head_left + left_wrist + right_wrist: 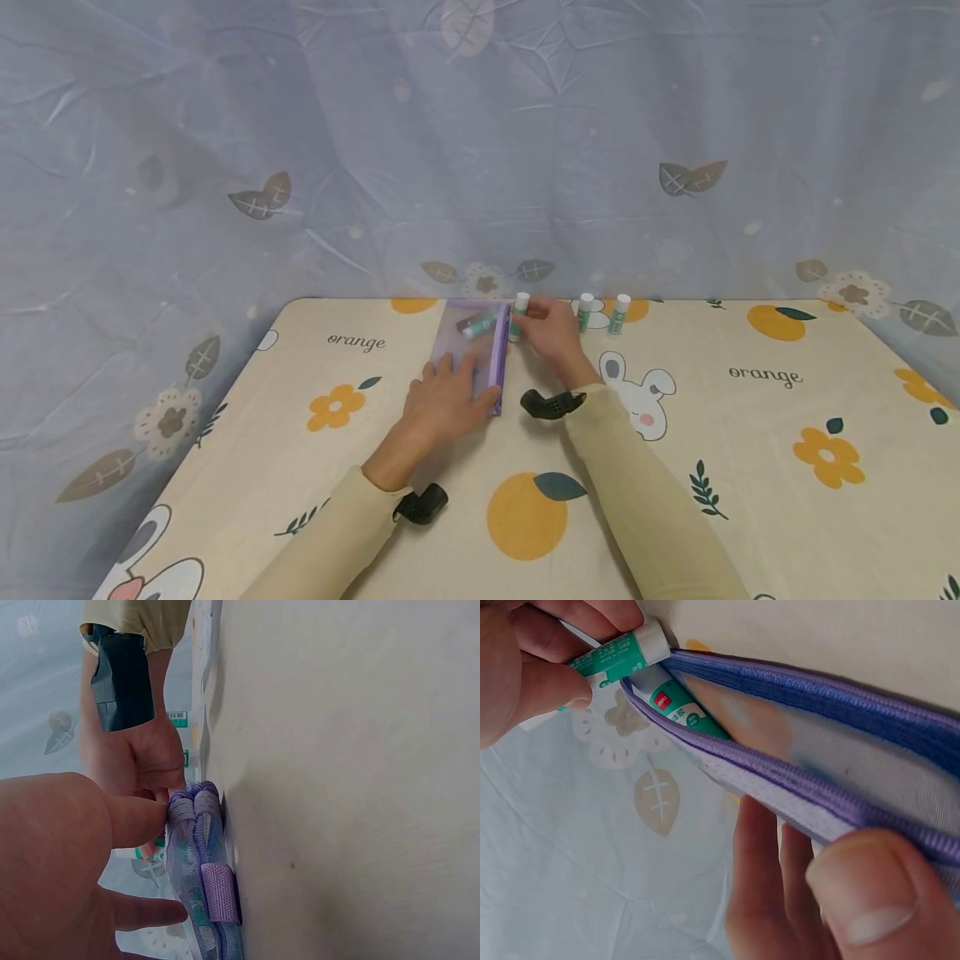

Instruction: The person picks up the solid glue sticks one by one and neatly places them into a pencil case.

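Observation:
A see-through pouch with a purple zipper edge (pixel 459 340) lies flat on the table, its mouth facing right. My left hand (pixel 444 400) rests on it, fingers spread over the top layer and thumb at the zipper edge. In the right wrist view the mouth gapes, and a green and white glue stick (pixel 682 709) lies inside. My right hand (pixel 555 335) pinches another glue stick (pixel 615 664) between thumb and fingers. Its white-capped end overlaps the far corner of the pouch's mouth in that view.
Two more glue sticks, one nearer (pixel 585 315) and one farther right (pixel 619 315), stand upright at the back, right of my right hand. The table's cloth (pixel 675 517) is printed with oranges and rabbits. A grey patterned curtain (pixel 480 150) hangs behind the table's back edge.

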{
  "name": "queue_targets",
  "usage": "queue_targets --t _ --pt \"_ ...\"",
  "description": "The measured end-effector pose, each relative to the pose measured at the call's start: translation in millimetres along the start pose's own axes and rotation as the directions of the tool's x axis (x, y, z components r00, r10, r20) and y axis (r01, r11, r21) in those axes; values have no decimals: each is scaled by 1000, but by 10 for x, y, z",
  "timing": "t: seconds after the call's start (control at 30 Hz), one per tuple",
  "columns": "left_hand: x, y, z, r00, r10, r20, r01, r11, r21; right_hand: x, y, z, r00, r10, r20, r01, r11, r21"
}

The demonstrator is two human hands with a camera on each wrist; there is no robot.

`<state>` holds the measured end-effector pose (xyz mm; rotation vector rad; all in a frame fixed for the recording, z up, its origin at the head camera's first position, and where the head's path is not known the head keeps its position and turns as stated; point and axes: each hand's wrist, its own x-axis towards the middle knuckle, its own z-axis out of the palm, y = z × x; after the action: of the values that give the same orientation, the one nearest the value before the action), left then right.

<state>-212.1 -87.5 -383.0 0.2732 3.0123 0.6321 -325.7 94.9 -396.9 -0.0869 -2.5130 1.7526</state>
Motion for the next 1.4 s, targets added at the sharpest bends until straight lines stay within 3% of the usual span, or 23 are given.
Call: queue_targets --t 0.3,0.4,0.53,0.67,0.83,1.2,1.4 --pt "10 7 3 1000 -8 9 8 1000 -6 9 54 29 999 30 33 -34 992 125" --pt "4 4 1 1000 -13 13 13 1000 -5 -5 65 42 993 76 85 -96 961 259" --pt "14 -2 12 1000 -13 12 14 1000 -4 -24 71 60 972 147 185 -211 891 402" --pt "13 0 8 1000 -12 7 12 1000 -9 -50 65 68 948 197 248 -291 849 440" --pt "20 2 8 1000 -7 4 7 1000 -11 -90 42 80 935 236 264 -338 819 465" --pt "30 10 -1 1000 -5 8 5 1000 -13 -108 36 100 916 269 298 -389 774 499" --pt "29 16 0 1000 -4 6 4 1000 -9 -105 28 118 920 273 281 -383 772 506"
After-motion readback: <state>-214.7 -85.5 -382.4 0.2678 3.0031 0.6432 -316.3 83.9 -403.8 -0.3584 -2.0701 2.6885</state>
